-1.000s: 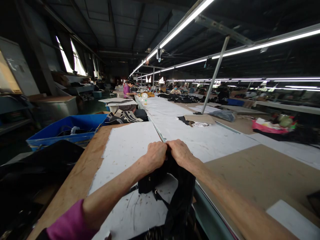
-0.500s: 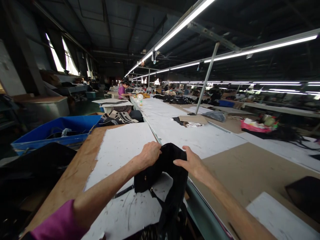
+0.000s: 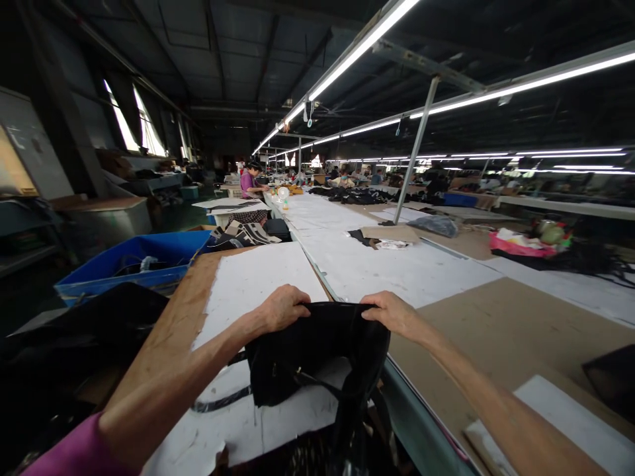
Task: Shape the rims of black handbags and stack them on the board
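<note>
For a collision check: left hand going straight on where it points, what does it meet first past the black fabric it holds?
Probably the right hand, gripping the same black fabric along its upper edge; the left hand points roughly that way. Depth is unclear here.

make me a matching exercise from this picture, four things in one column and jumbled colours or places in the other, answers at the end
Things
1. left hand
2. held fabric piece
3. large open bin
4. container on the table at right

Descriptions
A. pink, heaped with things
B. blue, at the left of the view
C. on the arm with the purple sleeve showing
D. black, pinched at its top edge

Pairs: 1-C, 2-D, 3-B, 4-A
</note>
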Demonstrator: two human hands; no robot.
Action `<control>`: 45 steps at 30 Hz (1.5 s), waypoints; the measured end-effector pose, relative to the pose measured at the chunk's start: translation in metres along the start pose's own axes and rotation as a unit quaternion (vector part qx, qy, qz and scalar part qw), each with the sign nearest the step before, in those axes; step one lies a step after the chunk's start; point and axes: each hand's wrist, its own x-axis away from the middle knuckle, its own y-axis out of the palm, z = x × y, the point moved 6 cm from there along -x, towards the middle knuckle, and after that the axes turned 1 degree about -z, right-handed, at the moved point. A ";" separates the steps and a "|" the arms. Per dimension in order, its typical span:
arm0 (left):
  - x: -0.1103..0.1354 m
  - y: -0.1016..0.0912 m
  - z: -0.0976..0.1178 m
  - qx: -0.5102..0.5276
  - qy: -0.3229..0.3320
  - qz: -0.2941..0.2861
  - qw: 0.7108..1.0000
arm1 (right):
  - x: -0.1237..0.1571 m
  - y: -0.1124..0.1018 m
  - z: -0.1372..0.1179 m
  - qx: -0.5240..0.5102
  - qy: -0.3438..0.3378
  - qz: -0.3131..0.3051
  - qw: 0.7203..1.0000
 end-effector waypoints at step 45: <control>-0.012 0.023 0.034 -0.010 0.032 0.169 0.985 | 0.032 -0.008 -0.017 0.089 -0.032 0.075 0.993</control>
